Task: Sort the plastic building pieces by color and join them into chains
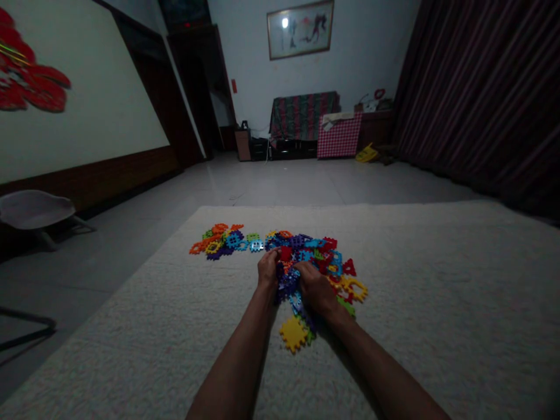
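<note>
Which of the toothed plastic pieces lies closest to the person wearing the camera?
The solid yellow square piece, at the near tip of the pile; every other piece lies farther up the carpet.

Two hands; many toothed pieces
One solid yellow square; one framed picture; one rug (pieces overlap; exact total unclear)

One person, upper limbs, above the pale rug: left hand, bare; right hand, bare; two forearms, uncovered, narrow at wrists, broader elbowward; nails indistinct.
</note>
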{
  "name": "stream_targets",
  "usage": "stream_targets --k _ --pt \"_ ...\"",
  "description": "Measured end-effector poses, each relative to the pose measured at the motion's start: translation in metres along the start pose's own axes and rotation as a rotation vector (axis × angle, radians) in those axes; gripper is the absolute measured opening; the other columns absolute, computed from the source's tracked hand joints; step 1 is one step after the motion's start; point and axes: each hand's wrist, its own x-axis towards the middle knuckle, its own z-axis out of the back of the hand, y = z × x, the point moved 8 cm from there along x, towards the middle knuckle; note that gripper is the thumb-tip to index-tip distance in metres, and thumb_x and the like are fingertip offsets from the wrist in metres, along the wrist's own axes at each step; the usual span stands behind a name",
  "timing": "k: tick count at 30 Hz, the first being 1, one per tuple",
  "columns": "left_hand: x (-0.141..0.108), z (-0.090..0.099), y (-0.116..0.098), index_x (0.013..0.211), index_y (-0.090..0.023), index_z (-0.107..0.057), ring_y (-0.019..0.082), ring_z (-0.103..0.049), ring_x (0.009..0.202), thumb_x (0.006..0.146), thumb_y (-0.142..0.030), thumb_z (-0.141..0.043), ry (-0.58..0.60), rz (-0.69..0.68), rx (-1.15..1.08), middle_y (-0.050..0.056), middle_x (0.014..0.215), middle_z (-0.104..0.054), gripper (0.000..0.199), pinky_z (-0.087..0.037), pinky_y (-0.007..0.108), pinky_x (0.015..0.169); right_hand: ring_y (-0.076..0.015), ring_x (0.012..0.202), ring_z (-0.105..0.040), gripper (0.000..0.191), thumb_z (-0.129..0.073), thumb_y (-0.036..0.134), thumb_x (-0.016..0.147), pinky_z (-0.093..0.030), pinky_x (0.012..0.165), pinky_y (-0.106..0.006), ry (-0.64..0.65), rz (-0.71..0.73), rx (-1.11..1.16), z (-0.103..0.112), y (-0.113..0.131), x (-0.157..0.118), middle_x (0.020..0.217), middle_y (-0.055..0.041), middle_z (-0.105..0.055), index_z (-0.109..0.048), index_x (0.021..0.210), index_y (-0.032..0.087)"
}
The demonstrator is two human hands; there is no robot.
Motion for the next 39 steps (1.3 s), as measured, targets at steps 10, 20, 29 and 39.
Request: stream_targets --k 10,20,29,39 --pt "0.014 -0.048 -0.014 0.093 -0.015 -0.072 0.015 -0.067 0.078 0.073 -0.032 -0.065 0.248 -0.007 0.057 0.007 0.093 -0.075 0.027 -0.046 0.022 0.062 -0.0259 0.104 -0.061 0.031 -0.046 0.008 0.083 -0.048 0.096 -0.042 -0.206 -0.01 -0.029 0.026 -0.024 0.029 0.108 -0.0128 -0.068 -0.064 0.107 0.015" --pt "0.103 0.057 -0.106 0.097 -0.014 -0.073 0.02 -0.07 0.092 0.08 -0.031 -0.054 -0.04 -0.38 0.563 0.01 0.097 -0.076 0.03 -0.053 0.03 0.077 -0.0299 0.126 -0.048 0.047 -0.061 0.024 0.081 -0.038 0.105 -0.049 0.086 0.135 0.008 -0.048 0.039 0.053 0.137 -0.0169 -0.055 -0.058 0.127 0.015" --pt "0.189 0.119 -0.187 0.11 -0.014 -0.069 0.027 -0.057 0.124 0.079 -0.021 -0.055 -0.317 -0.557 0.984 0.015 0.128 -0.065 0.035 -0.039 0.036 0.109 -0.0304 0.127 -0.05 0.04 -0.059 0.021 0.081 -0.04 0.105 -0.049 0.197 0.08 -0.04 -0.072 0.025 0.045 0.135 -0.0142 -0.058 -0.063 0.121 0.018" --pt "0.255 0.131 -0.172 0.083 -0.019 -0.067 0.04 -0.06 0.114 0.056 -0.033 -0.079 -0.293 -0.423 1.066 0.018 0.103 -0.072 0.033 -0.041 0.054 0.097 -0.0298 0.125 -0.053 0.041 -0.057 0.02 0.079 -0.044 0.103 -0.049 0.12 0.095 -0.037 -0.075 0.02 0.039 0.133 -0.0102 -0.06 -0.062 0.12 0.025"
